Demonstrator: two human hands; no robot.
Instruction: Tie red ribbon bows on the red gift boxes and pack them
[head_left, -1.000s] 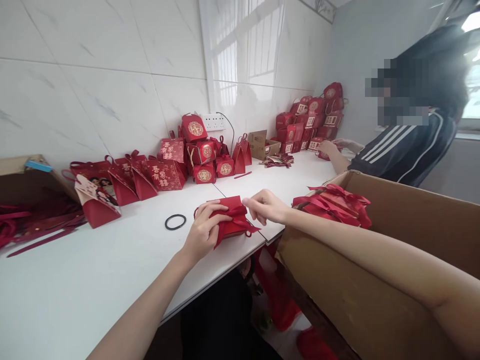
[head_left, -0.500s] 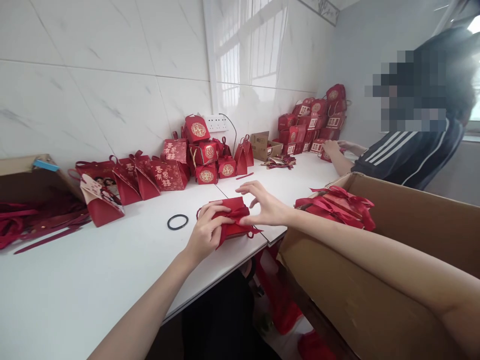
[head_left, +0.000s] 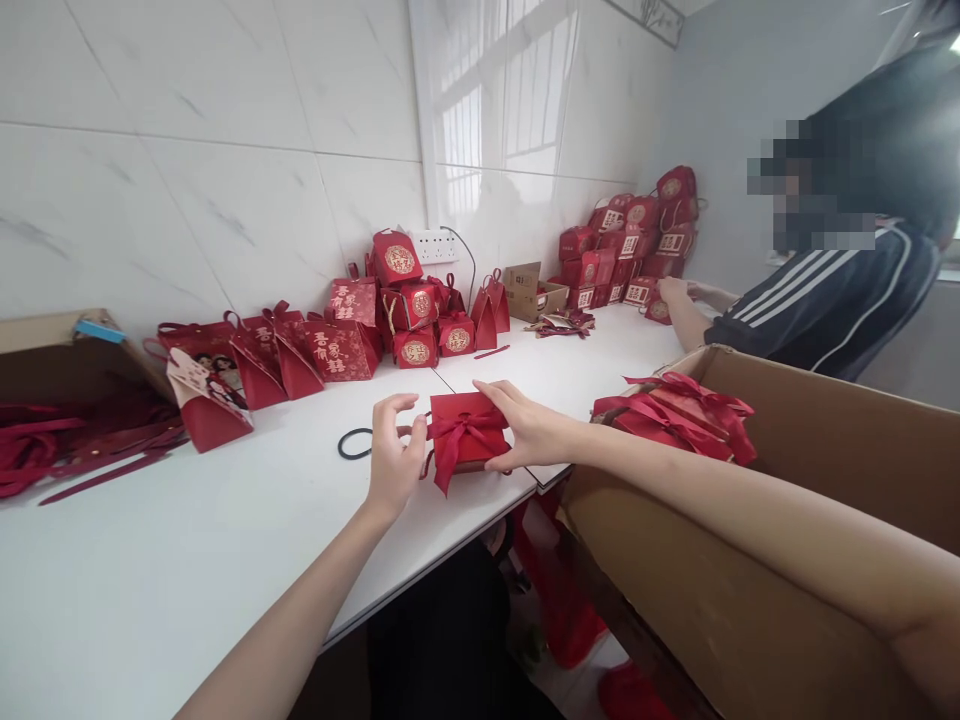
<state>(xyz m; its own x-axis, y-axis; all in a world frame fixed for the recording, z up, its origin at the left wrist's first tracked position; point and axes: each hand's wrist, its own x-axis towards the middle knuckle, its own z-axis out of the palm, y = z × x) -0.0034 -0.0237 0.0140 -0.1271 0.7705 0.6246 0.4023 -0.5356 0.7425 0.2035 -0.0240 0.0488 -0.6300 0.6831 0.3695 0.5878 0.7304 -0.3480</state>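
Observation:
A small red gift box [head_left: 487, 442] with a satin ribbon bow [head_left: 459, 428] on top sits near the table's front edge. One ribbon tail hangs over its front. Around the box's right side is my right hand [head_left: 536, 428], fingers at the far corner and thumb at the near one. My left hand [head_left: 396, 455] is at the left side, its fingers curved and apart; whether a fingertip touches the bow I cannot tell. Partly behind that hand lies a black ring [head_left: 349, 452].
Red gift boxes [head_left: 341, 350] line the wall, with another stack [head_left: 615, 245] farther right. A large cardboard box [head_left: 675, 560] at my right holds ribboned boxes [head_left: 686, 415]. Ribbons fill a carton [head_left: 124, 345] on the left. A co-worker [head_left: 817, 290] handles a box at the far right.
My left hand has come off the bow and moved left, fingers spread. My right hand has closed round the box's right side. The bow is now uncovered.

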